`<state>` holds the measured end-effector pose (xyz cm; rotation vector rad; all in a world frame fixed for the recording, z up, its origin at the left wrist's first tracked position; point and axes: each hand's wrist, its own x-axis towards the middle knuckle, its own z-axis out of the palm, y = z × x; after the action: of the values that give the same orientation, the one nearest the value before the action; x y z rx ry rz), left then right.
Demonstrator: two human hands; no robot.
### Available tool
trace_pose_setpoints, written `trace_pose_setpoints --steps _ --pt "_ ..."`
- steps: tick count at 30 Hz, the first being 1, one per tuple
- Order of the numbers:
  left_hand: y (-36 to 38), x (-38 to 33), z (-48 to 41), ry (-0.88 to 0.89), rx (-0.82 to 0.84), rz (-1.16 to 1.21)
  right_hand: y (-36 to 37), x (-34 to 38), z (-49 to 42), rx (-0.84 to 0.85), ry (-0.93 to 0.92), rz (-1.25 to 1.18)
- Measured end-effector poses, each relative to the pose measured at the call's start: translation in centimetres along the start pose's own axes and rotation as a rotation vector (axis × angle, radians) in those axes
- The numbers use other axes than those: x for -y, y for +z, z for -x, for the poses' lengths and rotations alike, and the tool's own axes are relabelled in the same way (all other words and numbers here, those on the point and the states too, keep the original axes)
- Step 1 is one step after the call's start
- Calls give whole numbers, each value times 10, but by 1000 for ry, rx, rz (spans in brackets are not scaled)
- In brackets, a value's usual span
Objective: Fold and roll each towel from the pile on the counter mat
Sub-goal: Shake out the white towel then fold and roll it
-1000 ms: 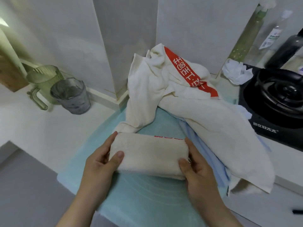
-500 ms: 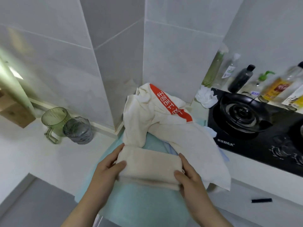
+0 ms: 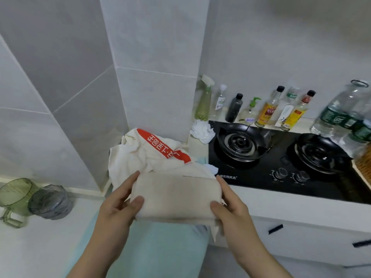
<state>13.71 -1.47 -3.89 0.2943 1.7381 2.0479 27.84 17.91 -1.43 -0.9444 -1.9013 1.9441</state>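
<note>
A cream rolled towel (image 3: 176, 195) is lifted above the pale blue counter mat (image 3: 160, 249). My left hand (image 3: 118, 205) grips its left end, thumb on the front face. My right hand (image 3: 228, 205) grips its right end the same way, with a loose corner hanging below. Behind it, the pile of cream towels (image 3: 140, 157) with a red printed band lies crumpled against the wall corner; the rolled towel hides the pile's near part.
A black two-burner gas hob (image 3: 281, 157) sits to the right, with several bottles (image 3: 269, 109) along the wall behind it. Crumpled white tissue (image 3: 202, 129) lies by the hob's far left corner. A green jug (image 3: 14, 199) and a grey cup (image 3: 50, 201) stand at the left.
Both hands have lifted the rolled towel off the mat and carried it up and slightly right. The view has tilted upward, showing more of the hob and bottles.
</note>
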Motion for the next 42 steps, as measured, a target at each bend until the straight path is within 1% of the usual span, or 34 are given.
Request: trace_pose_setpoints --steps 7,14,17,29,36,42 --pt "83 -19 0 39 108 -9 -72 16 17 -95 -29 -62" --pt "188 -12 9 78 206 -59 -174 16 32 -161 -47 -109" --pt "242 -6 16 54 258 -60 -225 16 37 -199 -62 -113" --pt "417 26 42 -33 404 -13 -394 -2 55 -345 -100 -172" --pt "489 29 54 -46 516 -50 -461 -5 70 -420 -120 -206" --pt "532 38 49 -53 567 -71 -499 -11 65 -490 -112 -241"
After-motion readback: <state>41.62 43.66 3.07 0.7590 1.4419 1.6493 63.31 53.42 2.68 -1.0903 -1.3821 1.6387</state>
